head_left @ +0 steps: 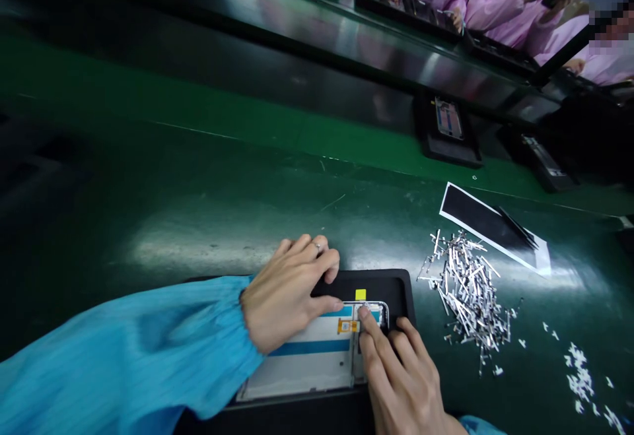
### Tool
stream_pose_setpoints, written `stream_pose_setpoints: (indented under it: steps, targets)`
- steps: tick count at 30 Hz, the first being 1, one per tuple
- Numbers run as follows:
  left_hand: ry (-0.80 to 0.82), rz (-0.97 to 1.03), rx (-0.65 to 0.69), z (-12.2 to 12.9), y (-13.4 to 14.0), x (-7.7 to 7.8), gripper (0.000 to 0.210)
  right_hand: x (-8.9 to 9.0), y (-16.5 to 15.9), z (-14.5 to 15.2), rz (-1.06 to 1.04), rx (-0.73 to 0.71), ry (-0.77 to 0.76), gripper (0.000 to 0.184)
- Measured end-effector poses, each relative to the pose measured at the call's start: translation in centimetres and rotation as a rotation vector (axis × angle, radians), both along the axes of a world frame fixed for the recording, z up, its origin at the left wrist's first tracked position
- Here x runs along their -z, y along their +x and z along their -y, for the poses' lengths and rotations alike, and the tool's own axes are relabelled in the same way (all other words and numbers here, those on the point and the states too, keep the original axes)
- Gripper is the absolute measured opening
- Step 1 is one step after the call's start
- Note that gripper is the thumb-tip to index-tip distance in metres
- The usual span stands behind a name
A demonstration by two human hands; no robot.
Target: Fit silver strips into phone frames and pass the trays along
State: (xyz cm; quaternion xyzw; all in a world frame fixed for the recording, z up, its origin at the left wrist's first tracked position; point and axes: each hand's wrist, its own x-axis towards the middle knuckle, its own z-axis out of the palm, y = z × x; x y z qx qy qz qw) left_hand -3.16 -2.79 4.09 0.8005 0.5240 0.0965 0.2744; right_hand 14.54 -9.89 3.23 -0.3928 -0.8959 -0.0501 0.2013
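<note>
A phone midframe [317,362] with blue and white strips lies in a black foam tray [396,283] in front of me. My left hand [292,290] reaches across its far left side. The thumb touches the frame's upper edge; the loosely bent fingers are apart over the tray's far edge. My right hand [403,369] is over the frame's right end, its index fingertip pressing near the top rim and the other fingers bent and apart. Its thumb is hidden. Between the hands shows an orange flex cable [347,326]. A yellow tab [360,294] sticks out at the top edge.
To the right lie a pile of thin silvery strips [470,290] and scattered small white pieces [579,375]. Behind them, black tweezers [518,227] rest on a white-edged black sheet [475,214]. Farther off stands another loaded tray [448,131]. People in pink sleeves [495,6] work across the line.
</note>
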Motion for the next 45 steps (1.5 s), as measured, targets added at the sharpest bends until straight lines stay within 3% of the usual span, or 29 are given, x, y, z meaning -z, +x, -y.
stream_pose_setpoints:
  steps: [4,23,30,39,45]
  targets:
    - [-0.139,0.036,0.042,-0.6,-0.4,-0.3,0.018,0.0,-0.1,-0.1,-0.015,0.008,0.014,0.037]
    - [0.005,-0.015,-0.009,0.2,-0.1,-0.2,0.017,-0.1,0.1,0.0,0.001,0.011,0.021,0.034]
    - [-0.11,0.091,0.063,-0.2,-1.0,0.2,0.013,0.2,-0.1,-0.1,-0.011,0.02,0.049,0.033]
    - [-0.161,0.019,0.035,-0.3,-0.6,-0.8,0.013,0.5,0.2,0.1,0.016,-0.004,0.059,0.033]
    - [-0.11,0.048,0.036,-0.2,-0.7,-0.4,0.01,0.6,-0.1,0.7,-0.002,0.036,0.065,0.037]
